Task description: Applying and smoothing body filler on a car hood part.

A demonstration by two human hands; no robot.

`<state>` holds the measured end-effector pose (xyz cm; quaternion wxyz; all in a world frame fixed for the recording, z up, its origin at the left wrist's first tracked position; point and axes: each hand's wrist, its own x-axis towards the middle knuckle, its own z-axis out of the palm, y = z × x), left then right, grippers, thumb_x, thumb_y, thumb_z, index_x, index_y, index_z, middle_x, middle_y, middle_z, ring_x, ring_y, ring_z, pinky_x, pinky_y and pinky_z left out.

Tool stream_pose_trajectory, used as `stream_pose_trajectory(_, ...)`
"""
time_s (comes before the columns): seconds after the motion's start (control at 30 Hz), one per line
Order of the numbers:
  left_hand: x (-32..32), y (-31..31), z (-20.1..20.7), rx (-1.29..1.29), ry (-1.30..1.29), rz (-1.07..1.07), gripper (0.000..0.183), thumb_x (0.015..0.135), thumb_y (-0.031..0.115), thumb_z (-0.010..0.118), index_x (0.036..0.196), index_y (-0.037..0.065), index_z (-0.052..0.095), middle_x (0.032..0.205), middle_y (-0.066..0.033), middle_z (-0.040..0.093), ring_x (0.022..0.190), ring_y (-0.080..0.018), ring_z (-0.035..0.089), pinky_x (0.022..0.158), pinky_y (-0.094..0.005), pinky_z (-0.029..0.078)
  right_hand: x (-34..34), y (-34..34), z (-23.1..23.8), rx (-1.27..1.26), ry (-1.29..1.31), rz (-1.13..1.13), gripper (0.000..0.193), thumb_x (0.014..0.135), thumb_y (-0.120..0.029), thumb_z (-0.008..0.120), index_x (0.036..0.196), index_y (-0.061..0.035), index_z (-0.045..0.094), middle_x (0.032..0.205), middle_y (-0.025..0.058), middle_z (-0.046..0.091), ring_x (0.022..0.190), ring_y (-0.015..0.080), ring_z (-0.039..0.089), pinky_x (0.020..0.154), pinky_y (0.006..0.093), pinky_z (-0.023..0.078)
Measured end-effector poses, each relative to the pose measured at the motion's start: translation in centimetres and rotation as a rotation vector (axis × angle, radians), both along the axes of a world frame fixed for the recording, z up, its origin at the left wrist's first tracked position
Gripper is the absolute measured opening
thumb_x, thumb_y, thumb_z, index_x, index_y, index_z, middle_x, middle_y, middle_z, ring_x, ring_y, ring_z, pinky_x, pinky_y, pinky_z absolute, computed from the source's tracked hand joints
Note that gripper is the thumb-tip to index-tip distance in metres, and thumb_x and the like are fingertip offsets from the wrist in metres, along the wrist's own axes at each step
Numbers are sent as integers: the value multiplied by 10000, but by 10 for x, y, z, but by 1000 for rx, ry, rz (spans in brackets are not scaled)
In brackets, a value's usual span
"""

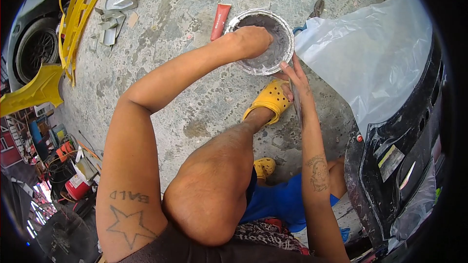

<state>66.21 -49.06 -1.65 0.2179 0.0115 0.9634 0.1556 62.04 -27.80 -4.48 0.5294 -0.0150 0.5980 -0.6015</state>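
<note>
A round tub [291,28] of grey paste stands on the concrete floor, its rim smeared with dried paste. My left hand [253,41] reaches into it from the left, fingers curled and closed; what they hold is hidden by the hand. My right hand [295,77] is at the tub's lower right edge, fingertips against the rim. It also grips a thin grey plate [296,104], seen nearly edge-on along the wrist. Just left of the tub lies a red tube [221,22].
Clear plastic sheeting [370,48] spreads over the right side, beside a black car part [370,175]. A blue-handled tool [300,28] lies partly under the sheeting. Yellow car panels [75,19] and broken grey pieces [112,27] lie left. My yellow clog [269,101] is below the tub.
</note>
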Motion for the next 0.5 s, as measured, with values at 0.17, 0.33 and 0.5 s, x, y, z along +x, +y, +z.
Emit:
stream_pose_trajectory(0.17, 1, 0, 8, 73, -96, -40, 176, 807, 4, 572, 942, -9, 685, 896, -231, 698, 880, -379, 694, 758, -446, 553, 1, 0, -4, -16, 28, -11, 843, 891, -361, 665, 1572, -134, 222, 1116, 183, 679, 425, 36, 348, 393, 191, 268)
stream_pose_trajectory(0.33, -9, 2, 7, 2, -100, -157, 161, 804, 24, 583, 913, 5, 699, 868, -216, 703, 858, -369, 698, 735, -444, 555, -1, 1, -2, -3, 38, -18, 843, 894, -357, 664, 1573, -131, 218, 1103, 197, 678, 421, 35, 348, 392, 194, 270)
stream_pose_trajectory(0.5, -14, 11, -12, -153, -60, -247, 149, 818, 91, 591, 864, 51, 727, 837, -167, 722, 821, -310, 719, 691, -404, 565, -1, -3, 11, 22, -28, 12, 848, 903, -358, 659, 1575, -124, 200, 1125, 237, 672, 418, 31, 346, 396, 188, 271)
